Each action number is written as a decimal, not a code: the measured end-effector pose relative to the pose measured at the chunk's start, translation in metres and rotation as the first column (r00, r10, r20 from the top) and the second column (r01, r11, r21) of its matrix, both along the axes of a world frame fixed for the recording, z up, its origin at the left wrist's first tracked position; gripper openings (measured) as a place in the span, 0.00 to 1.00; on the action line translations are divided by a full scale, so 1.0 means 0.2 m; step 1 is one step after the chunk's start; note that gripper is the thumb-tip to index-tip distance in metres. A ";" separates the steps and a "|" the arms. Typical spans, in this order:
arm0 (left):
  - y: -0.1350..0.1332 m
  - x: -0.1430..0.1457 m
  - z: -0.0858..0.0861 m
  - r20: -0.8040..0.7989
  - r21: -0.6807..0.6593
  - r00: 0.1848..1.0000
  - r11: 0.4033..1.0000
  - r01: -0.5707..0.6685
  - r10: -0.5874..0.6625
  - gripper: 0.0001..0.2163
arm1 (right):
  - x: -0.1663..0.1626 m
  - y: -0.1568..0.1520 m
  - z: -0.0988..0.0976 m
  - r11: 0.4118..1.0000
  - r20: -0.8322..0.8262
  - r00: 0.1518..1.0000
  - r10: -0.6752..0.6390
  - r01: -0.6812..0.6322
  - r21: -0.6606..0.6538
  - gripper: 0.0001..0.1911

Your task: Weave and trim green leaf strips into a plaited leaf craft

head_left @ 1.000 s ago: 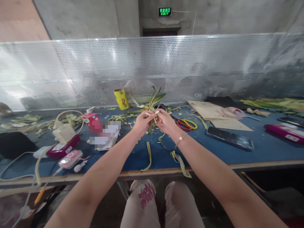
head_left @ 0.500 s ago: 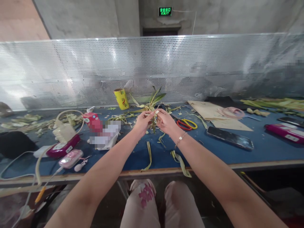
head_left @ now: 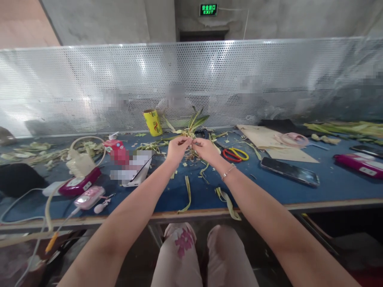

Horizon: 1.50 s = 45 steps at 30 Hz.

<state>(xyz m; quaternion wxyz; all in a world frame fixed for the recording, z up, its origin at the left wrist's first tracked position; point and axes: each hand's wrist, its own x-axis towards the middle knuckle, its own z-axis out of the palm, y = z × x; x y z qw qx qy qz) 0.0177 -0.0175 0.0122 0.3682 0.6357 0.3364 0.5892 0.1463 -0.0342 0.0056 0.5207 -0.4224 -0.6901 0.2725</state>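
Both hands meet near green leaves

Leaves before you: green
Your table: blue
Your scissors: red loop — yellow loop
Your trousers: pale — pink flower print

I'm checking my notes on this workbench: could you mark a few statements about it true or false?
1. The left hand and right hand are close together over the blue bench. True.
2. Both handle loops of the scissors are blue. False: one is red, the other yellow.
3. Pointed green leaves show beyond the hands. True.
4. The yellow cylinder is to the right of the hands. False: it is to their left.
5. The dark phone nearest the scissors lies to their right. True.
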 end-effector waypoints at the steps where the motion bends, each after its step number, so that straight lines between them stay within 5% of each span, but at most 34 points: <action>1: 0.00 0.00 0.00 0.038 -0.037 0.999 0.999 -0.006 0.007 0.08 | 0.00 0.00 0.00 1.000 0.007 1.000 -0.005 0.005 -0.007 0.06; 7: 0.02 0.01 0.00 0.210 -0.123 0.977 0.992 -0.006 0.032 0.08 | -0.02 -0.01 0.00 0.990 -0.088 0.996 -0.024 0.012 -0.139 0.06; 13: 0.03 -0.01 0.01 0.147 -0.077 0.979 0.989 -0.129 0.139 0.09 | -0.03 -0.02 -0.01 0.967 -0.205 0.969 0.140 -0.178 -0.180 0.09; 22: 0.04 0.01 0.00 0.133 -0.142 0.945 0.949 -0.282 0.300 0.09 | -0.06 -0.06 0.01 0.946 -0.167 0.955 0.246 -0.275 -0.174 0.09; 45: 0.02 0.07 -0.05 0.107 -0.120 0.976 0.977 -0.178 0.191 0.09 | 0.09 -0.04 -0.01 0.834 -0.101 0.869 0.484 -0.493 -0.246 0.10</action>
